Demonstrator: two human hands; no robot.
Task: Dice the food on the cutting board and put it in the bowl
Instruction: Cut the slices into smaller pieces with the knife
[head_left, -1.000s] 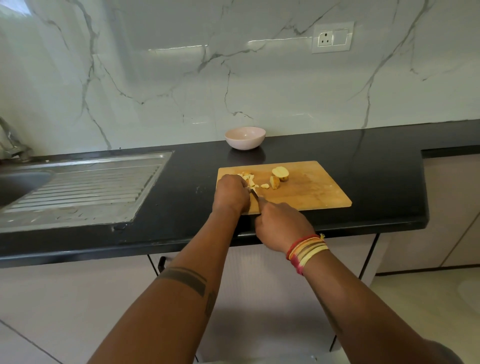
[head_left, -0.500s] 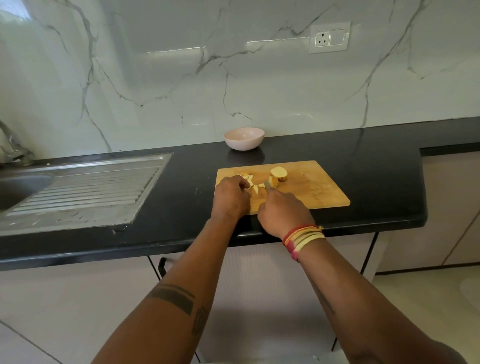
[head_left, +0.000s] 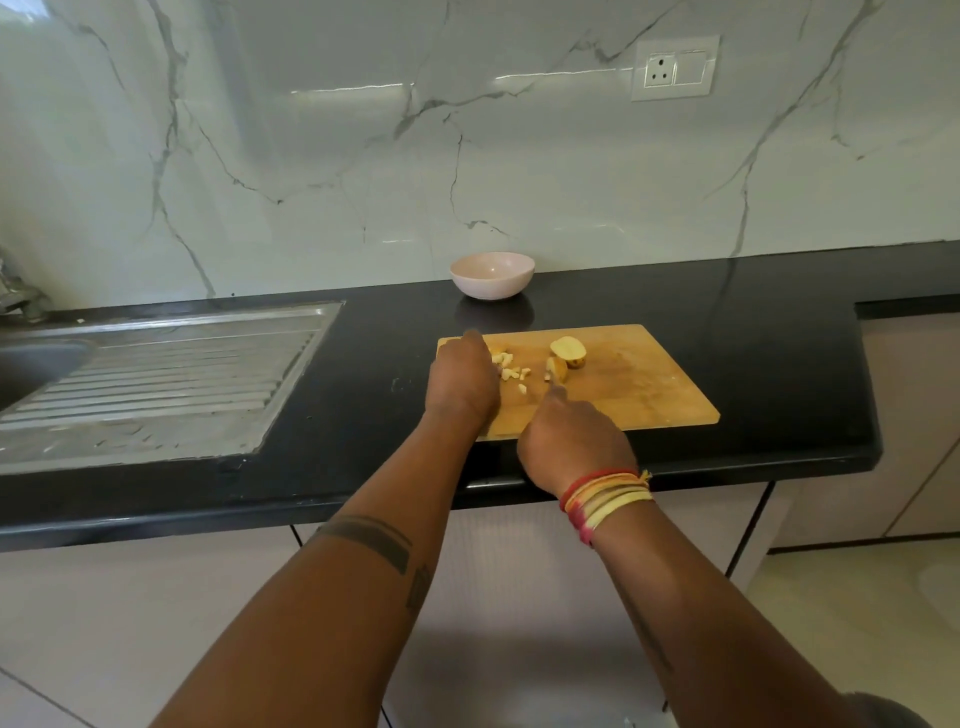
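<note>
Since a second earlier, the right hand (head_left: 571, 441) had slid rightward along the cutting board (head_left: 623, 395), away from the left hand and the small pile, toward the larger pieces; half a second earlier it was already close to them.

In the head view, the only one, the left hand (head_left: 462, 384) lay curled, knuckles up, over the board's left end at centre frame. Whether it pinned a piece beneath it cannot be told. The right hand was clenched around what was presumably a knife handle; only a thin sliver showed past its forefinger, reaching to the potato slice (head_left: 557, 370), which stood just beside the uncut potato end (head_left: 570, 352).

The diced pieces (head_left: 511, 373) lay scattered between the two hands, touching or nearly touching the left one. The larger chunks lay up-frame of the right hand, which was clearly the nearer; the slice's cut face ran roughly across the hand's line of reach, so the blade probably needed to come down over it.

The pink bowl (head_left: 492, 275) sat on the black desk (head_left: 779, 364) beyond the board's far edge, above the left hand in frame, and looked empty. By that judgement, dicing was partly done and nothing had been transferred.
</note>
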